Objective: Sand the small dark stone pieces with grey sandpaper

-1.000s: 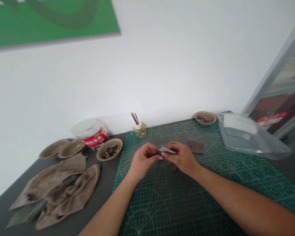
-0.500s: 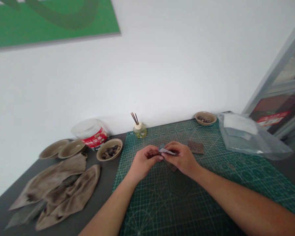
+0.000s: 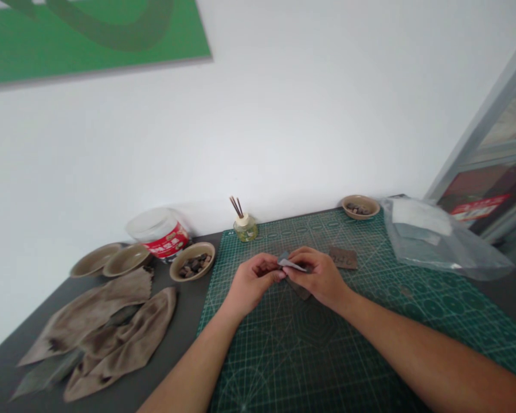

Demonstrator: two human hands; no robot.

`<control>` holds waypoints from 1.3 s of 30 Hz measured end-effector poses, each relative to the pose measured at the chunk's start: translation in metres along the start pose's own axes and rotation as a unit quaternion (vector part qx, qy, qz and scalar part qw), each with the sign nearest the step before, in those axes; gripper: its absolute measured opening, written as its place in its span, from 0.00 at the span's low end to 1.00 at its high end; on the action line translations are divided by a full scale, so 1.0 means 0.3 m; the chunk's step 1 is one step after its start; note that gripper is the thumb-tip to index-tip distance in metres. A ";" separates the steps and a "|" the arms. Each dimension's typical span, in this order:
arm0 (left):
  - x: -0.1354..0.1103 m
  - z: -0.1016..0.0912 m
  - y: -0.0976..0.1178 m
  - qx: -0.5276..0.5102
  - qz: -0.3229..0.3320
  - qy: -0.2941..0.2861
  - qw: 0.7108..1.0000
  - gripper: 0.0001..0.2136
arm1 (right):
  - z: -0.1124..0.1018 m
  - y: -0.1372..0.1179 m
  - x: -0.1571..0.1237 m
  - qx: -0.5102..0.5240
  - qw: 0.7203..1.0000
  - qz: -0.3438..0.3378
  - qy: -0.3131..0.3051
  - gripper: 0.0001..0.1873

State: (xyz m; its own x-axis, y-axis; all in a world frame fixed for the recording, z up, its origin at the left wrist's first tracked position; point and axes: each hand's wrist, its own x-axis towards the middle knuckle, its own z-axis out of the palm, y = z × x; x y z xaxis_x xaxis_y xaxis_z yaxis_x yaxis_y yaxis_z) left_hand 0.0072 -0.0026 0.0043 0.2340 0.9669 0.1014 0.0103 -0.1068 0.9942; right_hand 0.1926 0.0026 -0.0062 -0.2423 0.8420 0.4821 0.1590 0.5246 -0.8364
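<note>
Little has shifted since the earlier frame: the left hand (image 3: 255,283) and right hand (image 3: 317,277) stay close, fingers clamped on a folded pale-grey sheet (image 3: 292,265), pinched from both sides for control above a green gridded cutting mat (image 3: 258,367).

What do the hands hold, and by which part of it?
The left hand and right hand pinch a small folded sheet at its ends, fingers partly hiding it.

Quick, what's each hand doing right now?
Left hand: closed, pinching a small folded sheet.
Right hand: closed, pinching the same sheet.
</note>
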 end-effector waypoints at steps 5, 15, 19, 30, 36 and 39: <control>0.000 -0.006 -0.009 0.005 0.002 -0.011 1.000 0.09 | -0.003 -0.004 -0.003 -0.007 1.000 0.013 0.000 0.06; 0.005 -0.012 -0.017 0.008 0.012 -0.018 1.000 0.09 | -0.007 -0.012 -0.001 -0.040 0.999 0.022 -0.001 0.04; 0.001 -0.010 -0.004 0.015 0.008 -0.015 1.000 0.09 | -0.009 -0.014 0.000 -0.048 0.998 0.027 -0.003 0.04; 0.001 -0.016 -0.005 0.024 0.010 -0.021 0.999 0.09 | -0.008 -0.019 -0.002 -0.040 0.998 0.048 -0.022 0.08; -0.002 -0.012 0.002 0.022 0.007 -0.020 1.000 0.10 | -0.006 -0.014 -0.003 -0.036 0.998 0.042 -0.031 0.07; -0.002 -0.013 0.006 0.026 0.006 -0.023 0.999 0.09 | -0.007 -0.019 -0.004 -0.040 0.998 0.030 -0.034 0.05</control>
State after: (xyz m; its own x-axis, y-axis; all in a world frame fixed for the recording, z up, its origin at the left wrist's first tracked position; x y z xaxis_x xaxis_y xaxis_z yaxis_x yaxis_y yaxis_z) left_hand 0.0033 -0.0025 0.0063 0.2788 0.9539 0.1113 0.0575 -0.1323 0.9895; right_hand 0.1940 -0.0010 -0.0015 -0.2937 0.8635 0.4099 0.2505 0.4834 -0.8388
